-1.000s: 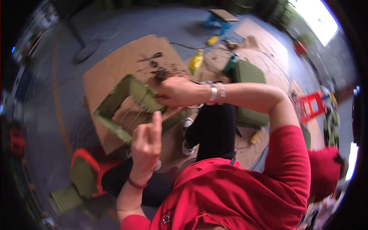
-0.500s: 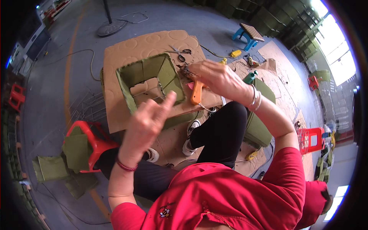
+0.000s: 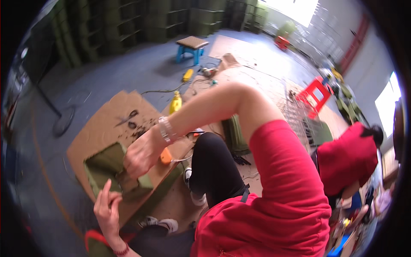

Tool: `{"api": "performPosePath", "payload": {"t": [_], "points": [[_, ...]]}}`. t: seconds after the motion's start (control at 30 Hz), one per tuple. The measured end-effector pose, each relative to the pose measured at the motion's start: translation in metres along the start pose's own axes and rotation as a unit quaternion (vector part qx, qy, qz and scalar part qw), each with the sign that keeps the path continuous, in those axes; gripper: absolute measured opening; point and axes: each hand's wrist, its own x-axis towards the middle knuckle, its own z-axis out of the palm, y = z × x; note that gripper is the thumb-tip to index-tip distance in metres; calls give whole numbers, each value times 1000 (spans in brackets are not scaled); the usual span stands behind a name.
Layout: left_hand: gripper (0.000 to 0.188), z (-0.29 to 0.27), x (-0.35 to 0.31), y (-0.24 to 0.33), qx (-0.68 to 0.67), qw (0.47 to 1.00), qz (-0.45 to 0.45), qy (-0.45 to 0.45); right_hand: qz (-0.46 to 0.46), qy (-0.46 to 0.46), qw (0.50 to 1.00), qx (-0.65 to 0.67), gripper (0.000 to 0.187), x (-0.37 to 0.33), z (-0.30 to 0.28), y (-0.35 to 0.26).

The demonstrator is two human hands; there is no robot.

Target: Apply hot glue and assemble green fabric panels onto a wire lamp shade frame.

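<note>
A green fabric-covered box (image 3: 102, 159) with an open top sits on the cardboard-covered worktop (image 3: 92, 128). Over its right side reaches my right hand (image 3: 143, 156), fingers curled downward and closed. What they pinch, if anything, is hidden. Below those fingers a brown cardboard piece (image 3: 128, 183) shows inside the box. My left hand (image 3: 108, 209) is by the box's near side, index finger stretched up and other fingers bent, with nothing visible in it. Just right of my right hand lies an orange glue gun (image 3: 166, 156), partly covered. Scissors (image 3: 127, 120) with black handles lie beyond the box.
Dark bits (image 3: 140, 132) are scattered near the scissors. A yellow bottle (image 3: 175, 103) stands past my right forearm. Farther off are a blue stool (image 3: 190, 49) and a red stool (image 3: 314, 96) near a wire rack (image 3: 295, 118). Another person in red (image 3: 349, 156) bends at the right.
My right hand has moved from beyond the glue gun leftward over the box. My left hand has lowered toward the box's near side. The whole view has swung to the right.
</note>
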Motion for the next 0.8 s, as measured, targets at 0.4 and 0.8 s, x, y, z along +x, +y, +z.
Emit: {"api": "performPosePath", "payload": {"t": [0.4, 0.8], "points": [[60, 1, 15, 18, -7, 999, 36, -36, 0, -11, 989, 150, 18, 4, -18, 3], [55, 5, 3, -3, -29, 998, 12, 52, 216, 137, 965, 51, 51, 22, 11, -60]]}}
